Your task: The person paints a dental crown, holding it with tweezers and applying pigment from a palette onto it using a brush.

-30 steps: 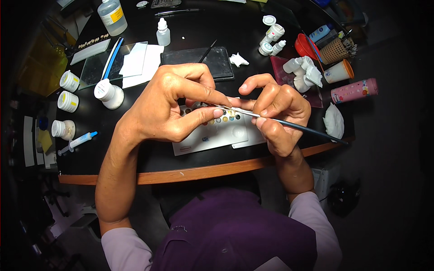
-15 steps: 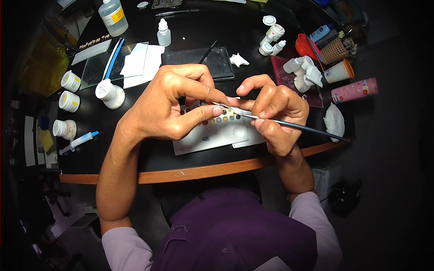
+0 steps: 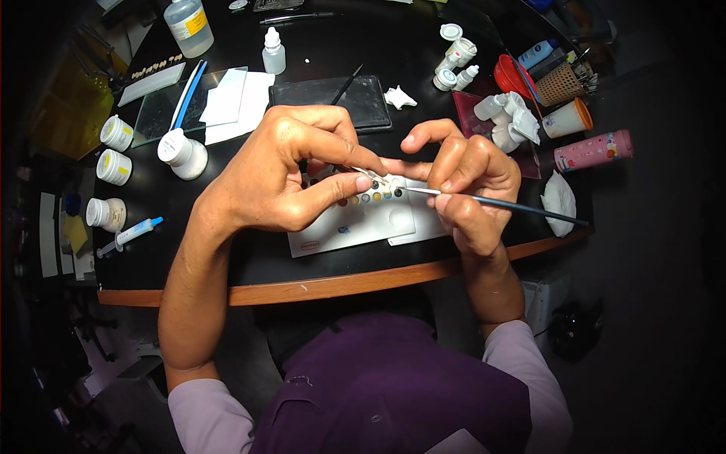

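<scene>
Near the front edge of the tabletop (image 3: 257,265), the left hand (image 3: 283,170) pinches one slim metallic tool (image 3: 363,172) in its closed fingers and the right hand (image 3: 480,178) grips one dark-handled brush (image 3: 522,206), their fingertips meeting above the white palette (image 3: 325,236), seemingly so each steadies the other while the brush tip sits by the tool's end. Farther out at the left are one syringe (image 3: 130,236) and four jars (image 3: 184,155), probably placed sideways for reach; beyond, one dark tray (image 3: 302,97) carries one pen-like instrument (image 3: 348,85), then one dropper bottle (image 3: 274,57) and one large bottle (image 3: 187,30).
</scene>
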`<state>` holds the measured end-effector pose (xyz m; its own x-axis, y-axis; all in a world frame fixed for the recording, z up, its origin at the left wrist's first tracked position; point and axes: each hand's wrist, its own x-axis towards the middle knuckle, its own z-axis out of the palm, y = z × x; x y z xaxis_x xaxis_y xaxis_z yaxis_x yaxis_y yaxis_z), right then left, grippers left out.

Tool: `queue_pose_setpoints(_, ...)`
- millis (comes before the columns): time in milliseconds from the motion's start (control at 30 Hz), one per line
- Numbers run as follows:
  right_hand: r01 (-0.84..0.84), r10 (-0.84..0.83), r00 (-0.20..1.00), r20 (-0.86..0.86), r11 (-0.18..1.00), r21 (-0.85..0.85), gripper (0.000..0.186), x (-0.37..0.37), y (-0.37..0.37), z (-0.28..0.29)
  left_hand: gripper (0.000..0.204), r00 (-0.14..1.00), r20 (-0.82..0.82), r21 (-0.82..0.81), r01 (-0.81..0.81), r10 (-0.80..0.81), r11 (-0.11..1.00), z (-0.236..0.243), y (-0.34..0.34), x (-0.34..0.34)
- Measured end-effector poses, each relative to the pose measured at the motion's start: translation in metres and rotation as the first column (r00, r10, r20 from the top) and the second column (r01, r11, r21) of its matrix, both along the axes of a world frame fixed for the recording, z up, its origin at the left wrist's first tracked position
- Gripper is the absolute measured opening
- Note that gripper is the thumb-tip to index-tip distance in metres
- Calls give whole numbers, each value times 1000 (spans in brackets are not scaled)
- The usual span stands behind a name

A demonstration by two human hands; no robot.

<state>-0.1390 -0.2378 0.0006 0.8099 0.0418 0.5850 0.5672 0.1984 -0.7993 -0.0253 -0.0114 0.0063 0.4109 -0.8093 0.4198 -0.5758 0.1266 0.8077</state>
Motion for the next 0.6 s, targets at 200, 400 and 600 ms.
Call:
queue_pose_setpoints(200, -2, -33, 995, -96, 941, -340, 10, -4, -38, 1, 21, 996, 71, -3, -62, 62, 998, 3, 1, 3)
queue_pose_setpoints(400, -126, -32, 974, -225, 748, -652, 10, -4, -33, -2, 21, 992, 100, 1, -81, 81, 997, 0, 2, 4)
queue_pose_setpoints(600, -106, -74, 972, -222, 708, -699, 10, -4, -32, -6, 21, 991, 112, 5, -74, 73, 997, -3, 0, 5)
